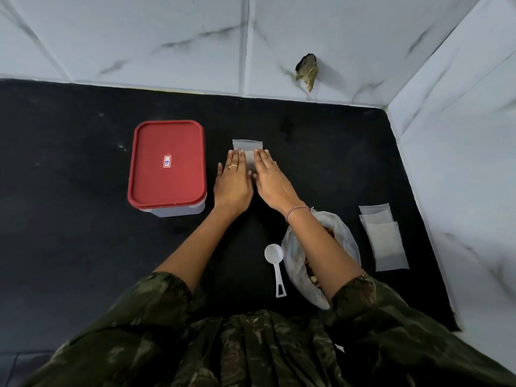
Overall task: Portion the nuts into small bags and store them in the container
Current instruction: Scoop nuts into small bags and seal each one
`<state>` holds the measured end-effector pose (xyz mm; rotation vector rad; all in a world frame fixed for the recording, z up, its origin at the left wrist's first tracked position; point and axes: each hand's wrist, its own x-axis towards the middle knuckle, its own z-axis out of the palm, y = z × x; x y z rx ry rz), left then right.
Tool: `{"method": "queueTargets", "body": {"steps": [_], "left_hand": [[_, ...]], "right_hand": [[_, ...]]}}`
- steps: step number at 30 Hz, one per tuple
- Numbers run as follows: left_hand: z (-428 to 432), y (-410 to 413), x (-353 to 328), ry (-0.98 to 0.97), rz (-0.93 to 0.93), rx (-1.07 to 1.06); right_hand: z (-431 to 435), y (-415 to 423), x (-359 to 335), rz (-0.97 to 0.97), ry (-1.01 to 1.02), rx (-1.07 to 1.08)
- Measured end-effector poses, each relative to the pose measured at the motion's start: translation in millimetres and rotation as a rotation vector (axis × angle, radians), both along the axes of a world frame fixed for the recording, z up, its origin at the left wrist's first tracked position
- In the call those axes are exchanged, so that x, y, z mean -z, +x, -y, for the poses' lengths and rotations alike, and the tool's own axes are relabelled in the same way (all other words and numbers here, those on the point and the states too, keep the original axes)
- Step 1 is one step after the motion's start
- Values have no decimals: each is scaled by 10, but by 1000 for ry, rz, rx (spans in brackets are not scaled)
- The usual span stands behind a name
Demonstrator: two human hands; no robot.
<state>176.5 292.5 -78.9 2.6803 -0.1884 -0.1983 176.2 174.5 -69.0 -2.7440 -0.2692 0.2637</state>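
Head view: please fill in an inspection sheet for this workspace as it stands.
Surface: black countertop, a few pale smudges.
Job's things: container at left, red lid on; one small bag flat at centre; white scoop lying beside the open nut bag, which the right forearm partly hides; spare bags stacked at right.
Clutter: nothing seen.
Hands: left hand and right hand both flat, fingers straight, pressing on the small bag.
Cables: nothing seen.
Surroundings: white marbled tile walls behind and to the right; a dark broken hole in the back wall.
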Motion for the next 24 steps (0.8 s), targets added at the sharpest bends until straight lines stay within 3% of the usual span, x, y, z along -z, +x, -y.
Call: {"method": "queueTargets", "body": {"steps": [14,20,24], "left_hand": [[316,-514,-349,134,125,26],[686,-848,-517,21,168,43],[1001,-1073,-656,-186,177,4]], "right_hand": [[346,-630,-299,175,-201,70],[671,-967,-425,215,-157,116],[934,-1174,-503,291,-92,178]]}}
